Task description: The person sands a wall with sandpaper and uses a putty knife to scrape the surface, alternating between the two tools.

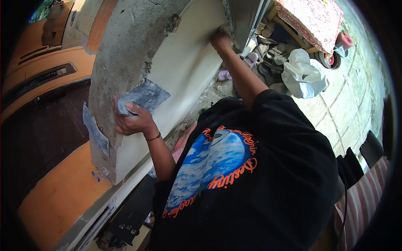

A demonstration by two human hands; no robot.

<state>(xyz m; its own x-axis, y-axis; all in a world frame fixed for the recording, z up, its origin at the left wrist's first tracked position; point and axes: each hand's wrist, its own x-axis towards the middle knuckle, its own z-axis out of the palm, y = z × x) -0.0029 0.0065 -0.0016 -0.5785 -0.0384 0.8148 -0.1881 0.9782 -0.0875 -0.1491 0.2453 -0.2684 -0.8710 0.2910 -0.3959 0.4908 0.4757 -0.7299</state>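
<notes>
While left hand point(136, 120) clutches grey sheet point(148, 96), right hand point(221, 41), grip unclear, at pale slab point(184, 56); shoes point(251, 60) beyond.

Decent lane along the pale slab point(182, 75), top-centre, between the right hand point(221, 40) and left hand point(135, 119). Grey sheet point(144, 97) sticks out in front of it left of centre, though, and that grey panel point(243, 21) up top walls off the upper end.

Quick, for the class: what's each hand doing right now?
Left hand: closed, holding a grey sheet, thumb on top.
Right hand: at the pale surface, blurred; open, closed or holding something cannot be told.
</notes>
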